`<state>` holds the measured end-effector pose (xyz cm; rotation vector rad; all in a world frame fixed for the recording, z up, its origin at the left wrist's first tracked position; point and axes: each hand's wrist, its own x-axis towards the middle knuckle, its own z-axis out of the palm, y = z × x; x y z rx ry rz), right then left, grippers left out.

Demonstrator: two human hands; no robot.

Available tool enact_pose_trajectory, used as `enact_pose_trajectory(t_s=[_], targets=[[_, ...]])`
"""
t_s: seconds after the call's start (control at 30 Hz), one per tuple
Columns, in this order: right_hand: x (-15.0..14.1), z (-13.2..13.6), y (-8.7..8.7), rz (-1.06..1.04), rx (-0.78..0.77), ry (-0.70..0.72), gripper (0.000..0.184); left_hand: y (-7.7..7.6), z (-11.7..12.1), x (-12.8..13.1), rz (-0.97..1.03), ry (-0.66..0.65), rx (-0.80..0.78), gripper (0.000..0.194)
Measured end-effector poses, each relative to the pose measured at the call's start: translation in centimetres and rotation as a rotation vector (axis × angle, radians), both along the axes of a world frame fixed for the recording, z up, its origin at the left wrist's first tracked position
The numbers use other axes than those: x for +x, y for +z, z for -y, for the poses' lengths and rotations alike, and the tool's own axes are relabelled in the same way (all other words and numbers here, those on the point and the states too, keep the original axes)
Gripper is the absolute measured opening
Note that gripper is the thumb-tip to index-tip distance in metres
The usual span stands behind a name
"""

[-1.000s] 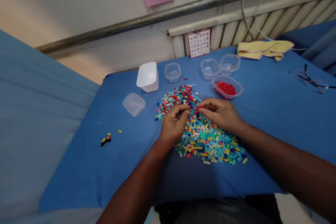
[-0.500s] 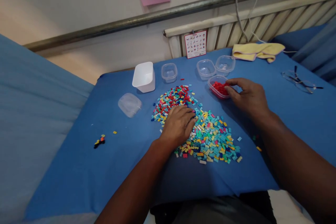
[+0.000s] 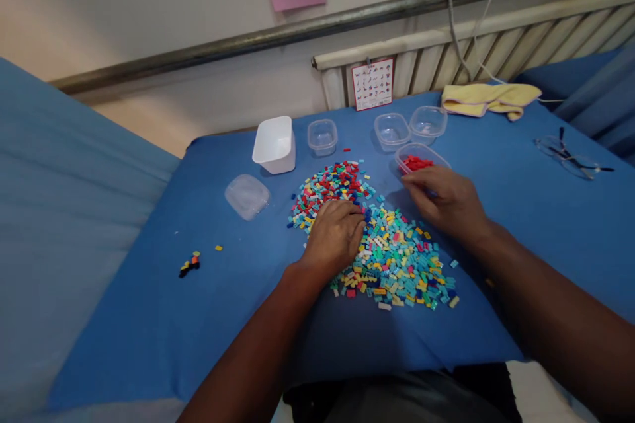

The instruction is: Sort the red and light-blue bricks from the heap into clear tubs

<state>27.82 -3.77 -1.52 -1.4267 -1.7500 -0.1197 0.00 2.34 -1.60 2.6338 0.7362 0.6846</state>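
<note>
My left hand [image 3: 335, 235] rests on the middle of a large pile of small toy building bricks [image 3: 397, 251] of many colours. Its fingers are loosely bent over the bricks, and no brick shows in its grasp. My right hand [image 3: 449, 201] hovers just in front of a clear plastic tub [image 3: 441, 160] that holds red bricks [image 3: 417, 162], hiding its near side. The thumb and forefinger of that hand are slightly apart, with nothing visible between them. Red bricks are thickest in the pile's far part, while blue-green and yellow ones crowd the near part.
Clear tubs [image 3: 322, 137] and a white bin [image 3: 275, 145] stand along the back of the blue-covered table [image 3: 149, 330]. A lid [image 3: 247, 197] lies left of the pile, near a small brick figure [image 3: 190, 264]. To the right are a yellow cloth [image 3: 489, 99] and glasses [image 3: 568, 155].
My right hand has moved from the rim of the red-brick tub leftward and toward me. My left hand stays on the pile, its fingers slightly more drawn in.
</note>
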Motion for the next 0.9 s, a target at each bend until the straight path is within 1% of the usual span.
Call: enact_pose_trajectory(t_s=[0.1,0.17,0.3,0.37,0.43,0.57,0.7,0.83,0.9], targets=[[-2.0,0.3,-0.2,0.021,-0.048,0.216,0.017,0.1,0.2,0.0,0.074,0.029,-0.097,0.026],[-3.0,0.5,-0.2,0.020,-0.074,0.300,0.017,0.4,0.5,0.1,0.208,0.057,-0.252,0.023],[-4.1,0.7,-0.1,-0.015,-0.100,0.358,0.017,1.3,0.9,0.5,0.496,0.091,-0.652,0.019],[-4.3,0.8,0.0,-0.027,-0.107,0.361,0.017,1.6,1.1,0.6,0.550,0.090,-0.784,0.022],[-4.3,0.9,0.1,-0.040,-0.113,0.357,0.015,1.8,1.1,0.6,0.560,0.088,-0.869,0.024],[-4.1,0.9,0.1,-0.054,-0.088,0.345,0.016,1.6,1.2,0.6,0.548,0.073,-0.930,0.027],[-4.3,1.0,0.1,-0.055,-0.079,0.347,0.016,1.1,1.4,0.5,0.531,0.117,-0.966,0.030],[-4.3,1.2,0.6,-0.054,-0.095,0.320,0.016,0.9,1.5,0.6,0.527,0.122,-0.939,0.034],[-3.6,1.0,1.1,-0.052,-0.076,0.241,0.017,1.0,1.6,0.5,0.527,0.118,-0.890,0.033]])
